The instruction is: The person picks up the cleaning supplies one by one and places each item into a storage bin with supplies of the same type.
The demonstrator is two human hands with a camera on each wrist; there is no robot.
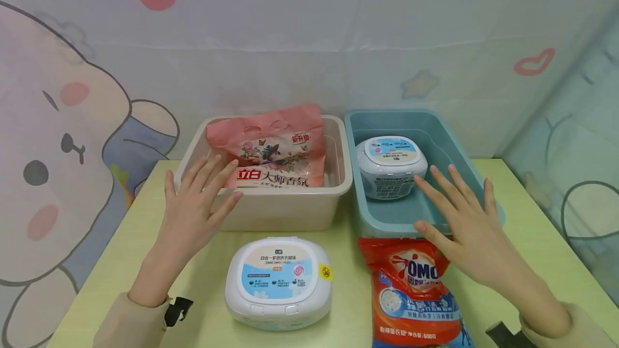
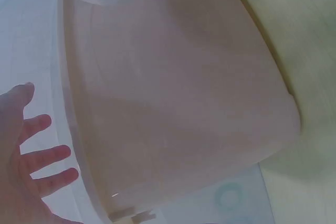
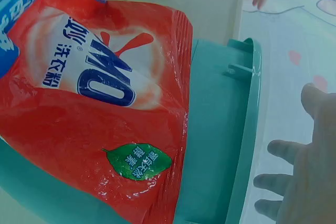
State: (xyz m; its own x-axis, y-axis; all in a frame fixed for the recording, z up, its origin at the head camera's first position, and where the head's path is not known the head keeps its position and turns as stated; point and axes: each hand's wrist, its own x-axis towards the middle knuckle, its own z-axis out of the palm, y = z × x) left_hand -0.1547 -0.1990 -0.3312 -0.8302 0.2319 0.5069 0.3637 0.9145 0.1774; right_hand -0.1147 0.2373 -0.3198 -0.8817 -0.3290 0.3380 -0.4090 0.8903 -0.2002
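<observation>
My left hand (image 1: 191,216) is spread with fingers apart at the front left corner of a cream basin (image 1: 282,212). A pink laundry detergent bag (image 1: 282,146) leans inside that basin. My right hand (image 1: 466,227), also spread, hovers over the front right of a blue basin (image 1: 387,115). Inside it stands a white laundry-pod tub (image 1: 390,168), lid shut. Below the blue basin lies a red OMO washing powder bag (image 1: 413,302), its top edge against the basin's front. The right wrist view shows that bag (image 3: 136,103) beside my bare fingers. Neither hand holds anything.
A second white laundry-pod tub (image 1: 278,278) sits on the pale yellow-green table (image 1: 140,235), in front of the cream basin and between my forearms. Behind the two side-by-side basins hangs a cartoon-printed cloth (image 1: 290,31).
</observation>
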